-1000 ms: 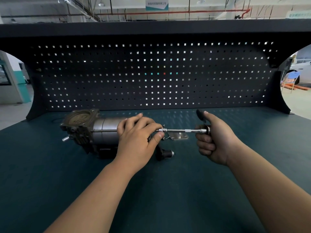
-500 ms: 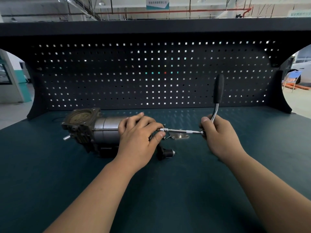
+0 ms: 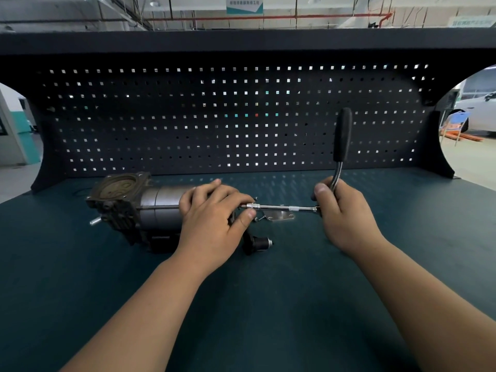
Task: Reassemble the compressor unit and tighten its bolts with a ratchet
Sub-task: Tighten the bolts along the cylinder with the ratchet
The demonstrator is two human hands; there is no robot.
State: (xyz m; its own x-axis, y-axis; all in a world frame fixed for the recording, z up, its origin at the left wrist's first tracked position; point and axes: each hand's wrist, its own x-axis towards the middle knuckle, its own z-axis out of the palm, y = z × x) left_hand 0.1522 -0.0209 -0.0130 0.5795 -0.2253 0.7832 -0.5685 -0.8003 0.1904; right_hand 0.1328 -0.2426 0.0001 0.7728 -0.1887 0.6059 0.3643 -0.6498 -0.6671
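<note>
Left hand is cupped over the right end of the grey cylindrical metal compressor unit, fingers curled round it, thumb right by the tip of the thin chrome extension bar. Right hand is wrapped around the head end of the chrome ratchet with the black rubber handle, handle sticking straight up.

Compressor's lying on its side on the dark teal bench mat, left of centre. A small black cylindrical part sits loose just in front of it. Under the bar there's a flat silver bracket plate with a couple of tiny dark screws beside it. Black pegboard behind it all.

My worry: that bar is long and thin, so a swing that isn't square could cam the socket off and round the bolt head (bolt's hidden by the hand). The round body could also roll if the left grip eases, and those loose bits could get knocked or forgotten.
</note>
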